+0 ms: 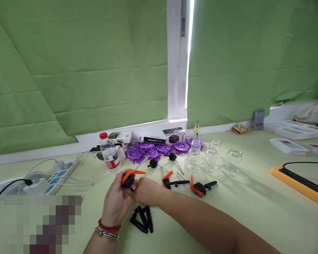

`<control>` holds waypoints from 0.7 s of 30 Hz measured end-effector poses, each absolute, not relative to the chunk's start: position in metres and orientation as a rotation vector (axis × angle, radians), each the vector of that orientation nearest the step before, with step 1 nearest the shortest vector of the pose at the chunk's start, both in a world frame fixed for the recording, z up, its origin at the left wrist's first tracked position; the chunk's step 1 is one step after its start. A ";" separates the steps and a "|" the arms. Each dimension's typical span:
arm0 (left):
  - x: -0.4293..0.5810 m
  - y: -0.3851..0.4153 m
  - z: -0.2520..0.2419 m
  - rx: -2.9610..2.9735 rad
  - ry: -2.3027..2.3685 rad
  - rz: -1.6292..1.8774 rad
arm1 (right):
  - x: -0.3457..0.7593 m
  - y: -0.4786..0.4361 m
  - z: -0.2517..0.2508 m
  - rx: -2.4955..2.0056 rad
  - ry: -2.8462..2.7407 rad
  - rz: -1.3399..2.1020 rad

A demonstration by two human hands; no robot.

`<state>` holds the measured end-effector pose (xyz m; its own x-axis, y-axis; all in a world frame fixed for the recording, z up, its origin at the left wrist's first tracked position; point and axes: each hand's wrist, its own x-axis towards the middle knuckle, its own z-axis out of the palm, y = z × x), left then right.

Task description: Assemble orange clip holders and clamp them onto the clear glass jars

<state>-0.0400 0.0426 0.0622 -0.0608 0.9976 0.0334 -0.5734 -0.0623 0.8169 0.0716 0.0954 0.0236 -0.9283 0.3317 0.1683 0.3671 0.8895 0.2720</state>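
Note:
My left hand [116,199] holds an orange and black spring clamp [128,178] above the table, its orange handle pointing right. Close against the clamp, my right hand [147,191] has its fingers curled and pressed together. What they pinch is hidden behind the hand. Two similar orange and black pieces with black arms lie to the right, a nearer clamp [200,188] and another clamp [169,181] just beyond my right wrist. Below my hands, several black L-shaped handles [142,219] rest on the table.
Behind my hands lie purple plastic holders [163,148], black-ended metal rods [172,157] and small boxes [122,136]. A water bottle [110,155] stands left, near a power strip [60,176]. Glass jars [209,160] stand right of centre. A yellow-edged black item [302,185] is far right.

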 end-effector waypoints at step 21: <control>0.016 0.001 0.061 1.031 0.713 1.073 | 0.172 0.019 0.097 -0.857 -1.606 0.906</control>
<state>0.0156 0.0009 0.0607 0.3418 0.9397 0.0079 -0.3568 0.1220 0.9262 0.1724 0.0194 0.0968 -0.1893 0.8800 0.4355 0.0826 0.4563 -0.8860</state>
